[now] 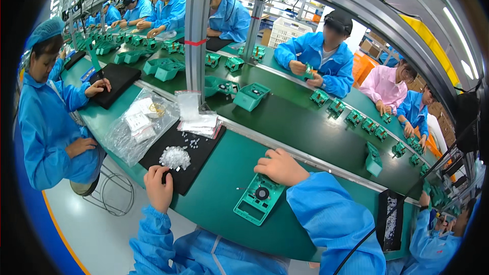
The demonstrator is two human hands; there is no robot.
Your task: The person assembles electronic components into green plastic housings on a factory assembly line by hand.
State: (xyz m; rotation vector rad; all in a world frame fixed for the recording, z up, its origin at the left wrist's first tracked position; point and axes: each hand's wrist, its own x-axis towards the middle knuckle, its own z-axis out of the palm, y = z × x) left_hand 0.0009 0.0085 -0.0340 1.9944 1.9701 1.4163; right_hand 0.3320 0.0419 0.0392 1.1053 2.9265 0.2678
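On the green workbench before me lies a green plastic housing [246,209] with a round black fan [262,193] set in it, a rectangular cutout at its near end and a thin wire out at its left side. My right hand [281,167] grips its far end, fingers bent over the edge. To the left, my left hand [159,189] is at the near edge of a black mat [204,159], beside a heap of small translucent white pieces [175,158]. Its fingers are curled together; whatever they may hold is too small to make out.
Clear plastic bags [136,122] and small zip bags [196,119] lie beyond the mat. A metal post [197,35] rises from the bench edge. Past it, a conveyor [290,127] carries green housings [252,97]. A black strip of small parts [391,219] lies right. Co-workers [56,117] sit and stand around.
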